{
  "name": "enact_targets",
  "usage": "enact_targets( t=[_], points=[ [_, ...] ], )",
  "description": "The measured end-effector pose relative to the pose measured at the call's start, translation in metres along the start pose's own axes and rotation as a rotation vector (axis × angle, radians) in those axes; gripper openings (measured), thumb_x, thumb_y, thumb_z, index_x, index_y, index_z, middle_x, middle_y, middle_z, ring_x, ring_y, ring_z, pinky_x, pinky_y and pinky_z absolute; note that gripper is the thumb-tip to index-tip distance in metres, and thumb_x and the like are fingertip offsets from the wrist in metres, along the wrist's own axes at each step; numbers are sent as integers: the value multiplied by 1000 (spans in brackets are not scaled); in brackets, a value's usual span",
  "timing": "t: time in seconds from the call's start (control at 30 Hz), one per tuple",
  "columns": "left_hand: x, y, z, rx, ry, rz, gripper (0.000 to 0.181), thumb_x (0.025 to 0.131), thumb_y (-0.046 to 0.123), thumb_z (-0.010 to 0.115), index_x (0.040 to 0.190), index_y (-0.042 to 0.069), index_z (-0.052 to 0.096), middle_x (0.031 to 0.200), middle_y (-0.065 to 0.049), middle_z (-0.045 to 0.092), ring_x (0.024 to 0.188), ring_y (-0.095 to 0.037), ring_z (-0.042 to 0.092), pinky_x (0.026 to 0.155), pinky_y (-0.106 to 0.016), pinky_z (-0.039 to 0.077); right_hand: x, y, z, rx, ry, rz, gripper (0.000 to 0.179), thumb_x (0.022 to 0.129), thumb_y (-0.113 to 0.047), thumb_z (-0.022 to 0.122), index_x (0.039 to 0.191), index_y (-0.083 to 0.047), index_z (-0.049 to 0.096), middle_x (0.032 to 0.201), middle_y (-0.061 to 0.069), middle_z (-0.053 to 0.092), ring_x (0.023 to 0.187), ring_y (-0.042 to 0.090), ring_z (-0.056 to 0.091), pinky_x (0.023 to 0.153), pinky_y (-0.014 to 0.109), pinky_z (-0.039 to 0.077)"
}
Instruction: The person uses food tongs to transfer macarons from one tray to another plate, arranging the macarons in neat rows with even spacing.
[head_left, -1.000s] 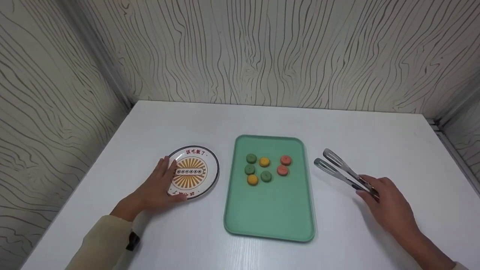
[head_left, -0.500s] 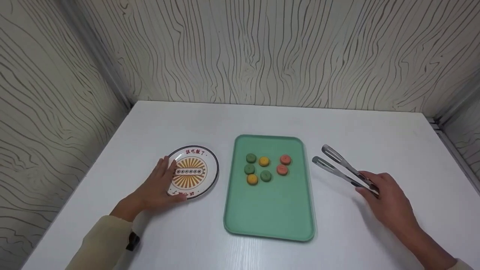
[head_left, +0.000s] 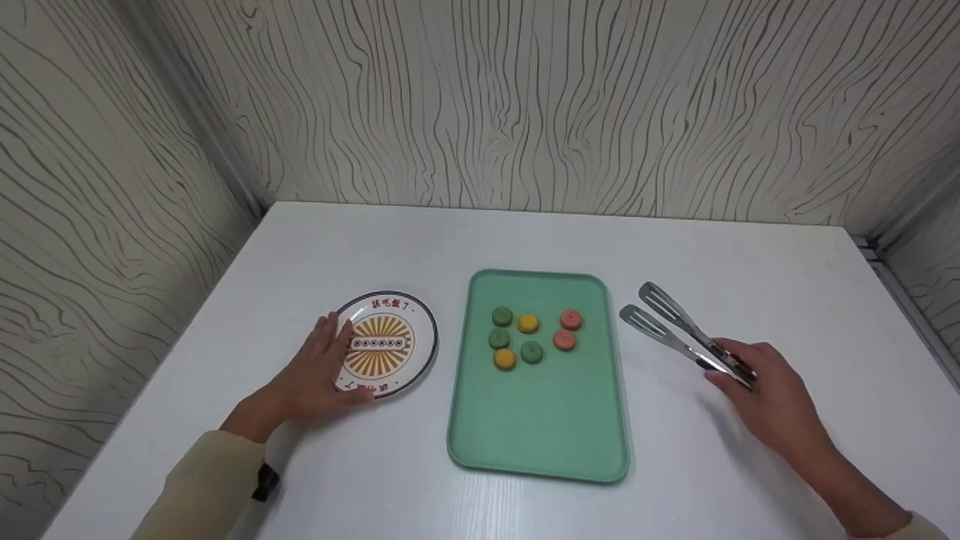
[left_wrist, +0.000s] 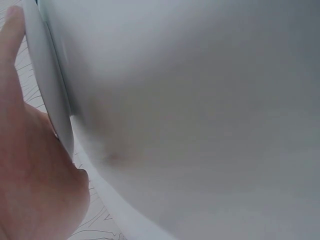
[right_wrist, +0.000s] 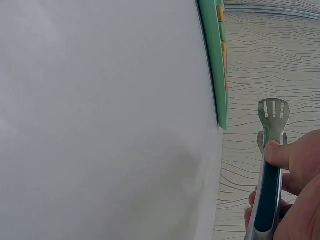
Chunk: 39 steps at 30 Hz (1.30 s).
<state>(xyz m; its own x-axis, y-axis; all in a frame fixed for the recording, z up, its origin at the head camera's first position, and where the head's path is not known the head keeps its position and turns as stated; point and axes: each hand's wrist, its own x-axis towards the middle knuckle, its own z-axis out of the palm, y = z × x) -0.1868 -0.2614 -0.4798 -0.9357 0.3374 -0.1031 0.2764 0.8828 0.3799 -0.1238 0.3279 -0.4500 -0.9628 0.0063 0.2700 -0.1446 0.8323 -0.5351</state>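
A round white plate (head_left: pixel 421 346) with a dark rim, red characters and a yellow sunburst lies on the left of the table. My left hand (head_left: pixel 311 379) rests at its left rim, fingers fairly straight and the thumb spread along the near edge. The left wrist view shows the plate (left_wrist: pixel 47 75) side-on beside the hand (left_wrist: pixel 35 165). My right hand (head_left: pixel 776 397) grips metal tongs (head_left: pixel 679 339) by their dark-padded handle, right of the green tray (head_left: pixel 536 427). The slotted tong ends are apart with nothing between them. In the right wrist view, the thumb presses the tongs (right_wrist: pixel 270 195).
On the tray sit several small round macaron-like pieces: green ones (head_left: pixel 532 352), yellow ones (head_left: pixel 528 323) and pink ones (head_left: pixel 571 319). The white table (head_left: pixel 375 240) is bordered by wood-patterned panels (head_left: pixel 495 112) at the back and sides.
My right hand has shifted slightly to the left and away from me with the tongs, whose ends are now nearer the tray's right edge. The left hand, plate and tray stay put.
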Motion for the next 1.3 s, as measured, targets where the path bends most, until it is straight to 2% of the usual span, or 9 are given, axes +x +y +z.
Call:
enact_targets(
  t=[0.37, 0.53, 0.73, 0.97, 1.3],
  points=[
    [0, -1, 0, 5, -4, 0, 121, 84, 71, 66, 161, -4, 12, 167, -28, -1, 154, -45, -4, 121, -61, 16, 3, -7, 1, 34, -25, 31, 49, 91, -20, 79, 134, -5, 64, 102, 12, 60, 81, 17, 47, 63, 22, 40],
    [-1, -1, 0, -4, 3, 7, 120, 84, 71, 65, 161, -4, 13, 167, -28, 0, 154, -45, -4, 121, -61, 17, 4, -9, 2, 30, -5, 3, 49, 87, -12, 82, 133, -4, 66, 99, 11, 61, 78, 14, 48, 62, 20, 41],
    [-2, 1, -1, 7, 8, 10, 117, 85, 71, 63, 161, -3, 14, 167, -27, 0, 154, -45, -3, 120, -62, 18, 4, -10, 2, 41, 14, -23, 45, 86, -10, 82, 129, -4, 70, 92, 7, 58, 74, 8, 46, 60, 19, 39],
    [-2, 1, -1, 8, 6, 8, 117, 85, 71, 63, 161, -4, 14, 167, -28, 1, 154, -45, -4, 120, -63, 18, 4, -10, 3, 32, 19, -25, 45, 84, -10, 83, 127, -5, 71, 86, 5, 54, 72, 9, 43, 58, 21, 37],
    [-1, 0, -1, 6, -5, -6, 120, 84, 73, 64, 161, -3, 12, 167, -27, -1, 154, -45, -5, 120, -63, 18, 8, -10, 2, 26, -5, -50, 44, 82, -8, 85, 125, -5, 72, 87, 3, 57, 74, 9, 46, 58, 21, 39]
  ],
)
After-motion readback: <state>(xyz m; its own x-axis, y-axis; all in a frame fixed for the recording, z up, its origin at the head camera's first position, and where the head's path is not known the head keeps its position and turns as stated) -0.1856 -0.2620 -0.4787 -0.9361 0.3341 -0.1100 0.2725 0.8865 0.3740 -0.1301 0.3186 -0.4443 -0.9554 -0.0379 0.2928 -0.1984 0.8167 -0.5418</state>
